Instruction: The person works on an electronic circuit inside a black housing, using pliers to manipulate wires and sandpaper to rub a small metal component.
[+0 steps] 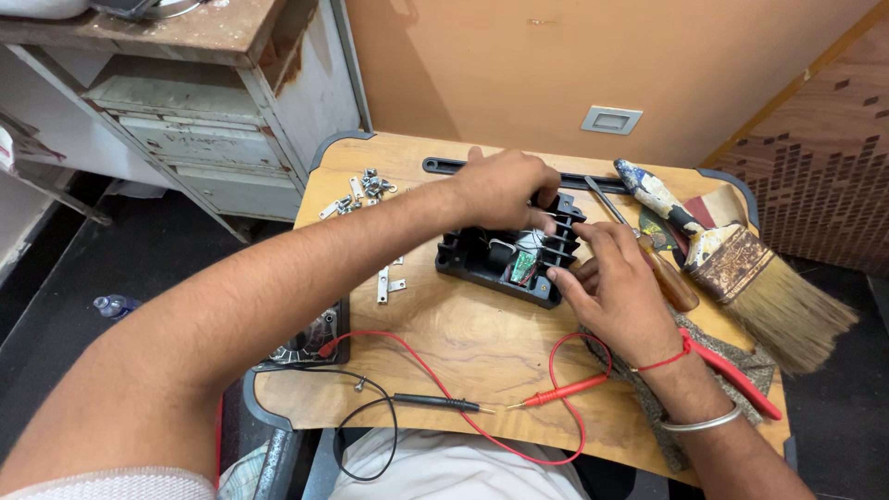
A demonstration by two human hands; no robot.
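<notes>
While both hands grasp the black plastic housing (507, 252), left hand (505, 190) at its far edge and right hand (616, 287) at its near-right end, the work looks like mid-disassembly on the bench (482, 343).

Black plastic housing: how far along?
Done: black plastic housing lies open, green circuit board exposed; loose silver screws and brackets set aside. In hand: left hand and right hand grip its finned end. Left: red probe and black probe lie unused.

No packages, labels or signs on my wooden board (482, 343). No screen is visible from here either.
</notes>
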